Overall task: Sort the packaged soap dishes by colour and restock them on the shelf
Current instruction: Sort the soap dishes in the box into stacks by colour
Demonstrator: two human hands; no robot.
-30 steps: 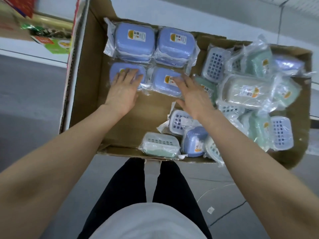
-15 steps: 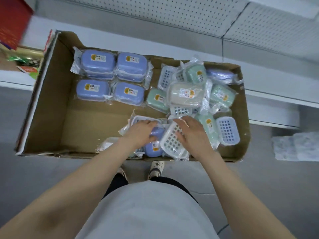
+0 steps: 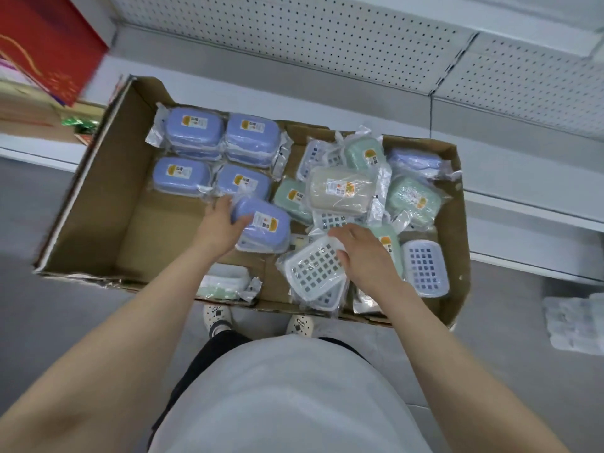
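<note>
A cardboard box holds plastic-wrapped soap dishes. Several blue ones lie grouped at its back left. My left hand grips another blue soap dish, lifted just in front of that group. My right hand holds the edge of a packaged white grid tray near the box's front. Green dishes, a beige dish and more grid trays lie mixed in the right half. A green and white dish sits by the front wall.
The box rests on a low white shelf with a perforated back panel. A red box stands at the far left. A clear plastic pack lies on the grey floor at right. My feet stand below the box.
My left hand has picked a blue dish out of the front pile and carried it up toward the blue group. My right hand has closed on the white grid tray.
</note>
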